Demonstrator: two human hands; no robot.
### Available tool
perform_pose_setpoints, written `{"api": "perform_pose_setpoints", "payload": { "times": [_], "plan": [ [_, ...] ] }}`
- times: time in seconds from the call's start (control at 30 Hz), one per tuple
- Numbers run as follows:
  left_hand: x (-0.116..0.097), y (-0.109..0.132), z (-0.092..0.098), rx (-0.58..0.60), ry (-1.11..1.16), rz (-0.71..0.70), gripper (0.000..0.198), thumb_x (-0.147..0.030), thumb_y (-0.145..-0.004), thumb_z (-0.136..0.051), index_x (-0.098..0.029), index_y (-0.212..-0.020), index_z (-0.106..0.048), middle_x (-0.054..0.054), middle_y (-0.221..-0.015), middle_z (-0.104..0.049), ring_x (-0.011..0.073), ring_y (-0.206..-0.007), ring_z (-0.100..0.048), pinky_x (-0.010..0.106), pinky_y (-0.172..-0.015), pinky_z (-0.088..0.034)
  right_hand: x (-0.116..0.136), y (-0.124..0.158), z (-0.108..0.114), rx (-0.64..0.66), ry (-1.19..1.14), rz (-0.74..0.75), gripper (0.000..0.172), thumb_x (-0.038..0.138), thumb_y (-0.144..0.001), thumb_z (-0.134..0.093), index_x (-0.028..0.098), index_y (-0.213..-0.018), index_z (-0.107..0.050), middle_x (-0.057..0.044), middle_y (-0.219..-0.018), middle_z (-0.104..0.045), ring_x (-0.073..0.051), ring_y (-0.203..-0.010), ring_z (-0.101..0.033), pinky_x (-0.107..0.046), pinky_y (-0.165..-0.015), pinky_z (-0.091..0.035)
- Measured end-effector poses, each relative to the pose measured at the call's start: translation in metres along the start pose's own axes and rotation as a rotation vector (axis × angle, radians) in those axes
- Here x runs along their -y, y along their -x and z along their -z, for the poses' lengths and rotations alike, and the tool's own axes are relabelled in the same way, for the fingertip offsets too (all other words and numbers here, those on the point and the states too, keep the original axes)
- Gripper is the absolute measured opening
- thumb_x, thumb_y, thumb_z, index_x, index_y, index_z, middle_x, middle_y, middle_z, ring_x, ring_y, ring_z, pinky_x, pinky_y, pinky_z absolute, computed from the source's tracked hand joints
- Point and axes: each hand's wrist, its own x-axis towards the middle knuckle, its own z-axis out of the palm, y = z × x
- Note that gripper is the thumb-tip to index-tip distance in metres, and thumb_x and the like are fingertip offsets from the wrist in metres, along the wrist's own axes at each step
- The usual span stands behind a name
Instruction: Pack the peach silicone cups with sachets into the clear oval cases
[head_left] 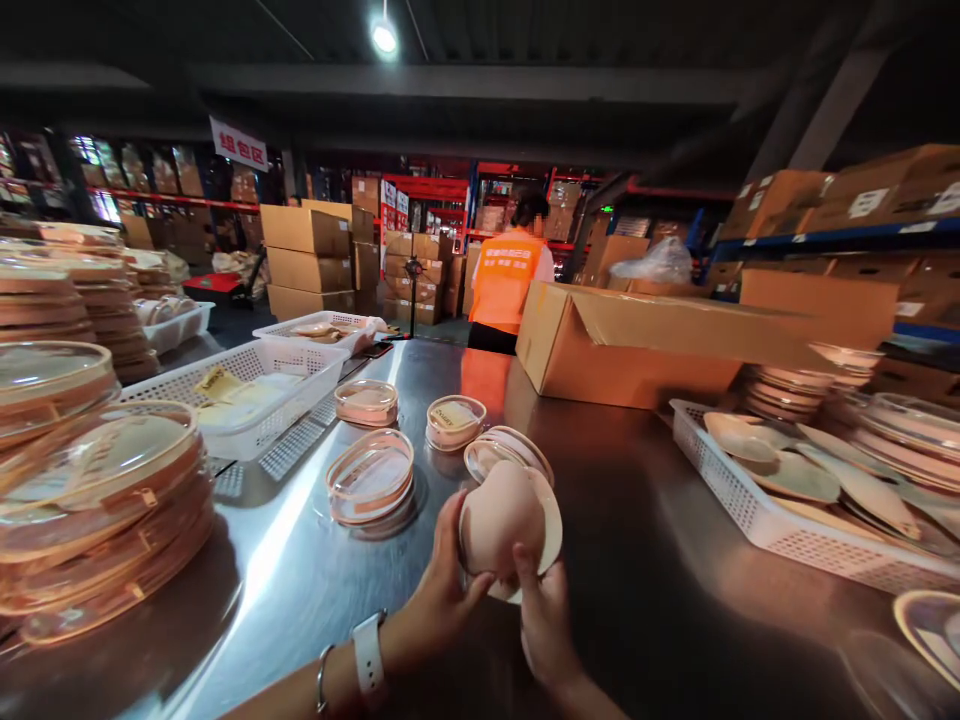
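- We count two hands at work, both low in the middle of the view: the left hand [442, 590], with a white watch and a thin bangle on the wrist, and the right hand [544, 625].
- Between them they hold one pale pink, rounded puff-like pad [501, 520] against a flat cream disc [551, 535]; the left fingers [450, 520] curl round its left side and the right fingers [525, 565] press up from below (both hands closed on it, none spread wide).
- The pad sits above the steel counter [637, 560], near its front edge, tilted so that its domed face turns toward us; it is nearly round, so we cannot tell a long axis.
- On the counter just beyond it we count four small, round, clear lidded dishes: one [370, 482] to the left, two further back [366, 402] [455, 421], and one leaning dish [508, 455] right behind the pad.
- We see four white perforated plastic baskets: two to the left [247, 395] [326, 328], one far left [176, 325] and one at right [750, 500] holding cream discs.
- Tall stacks of large round lidded trays [105, 500] crowd the left edge.
- One big open brown cardboard box [630, 345] closes off the back, with one person in an orange vest [506, 280] beyond it.
- Open room lies on the dark steel between the hands and the right basket.
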Motion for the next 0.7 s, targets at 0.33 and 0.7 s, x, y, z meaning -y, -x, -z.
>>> {"api": "perform_pose_setpoints", "payload": {
  "times": [0.33,0.7],
  "plan": [
    [0.027,-0.059,0.097,-0.122,-0.938,0.210,0.026,-0.023,-0.091,-0.053,-0.013,-0.111,-0.068,0.025,-0.144,-0.056,0.0453,-0.141,-0.045,0.077,-0.111,-0.028,0.043,-0.012,0.001,0.130,-0.427,-0.602,0.083,0.059,-0.040,-0.097,0.022,-0.110,-0.072,-0.008,-0.099,-0.080,-0.025,-0.085,-0.075,-0.027,-0.060,-0.059],
    [0.013,-0.056,0.109,-0.083,-0.975,0.076,0.028,-0.009,-0.088,-0.050,-0.019,-0.085,-0.076,0.016,-0.125,-0.068,0.0295,-0.100,-0.071,0.043,-0.086,-0.057,0.037,-0.043,0.019,0.249,0.061,0.179,0.067,0.051,-0.065,-0.088,0.018,-0.120,-0.068,-0.008,-0.096,-0.078,-0.028,-0.088,-0.073,-0.040,-0.076,-0.062]
  ]
}}
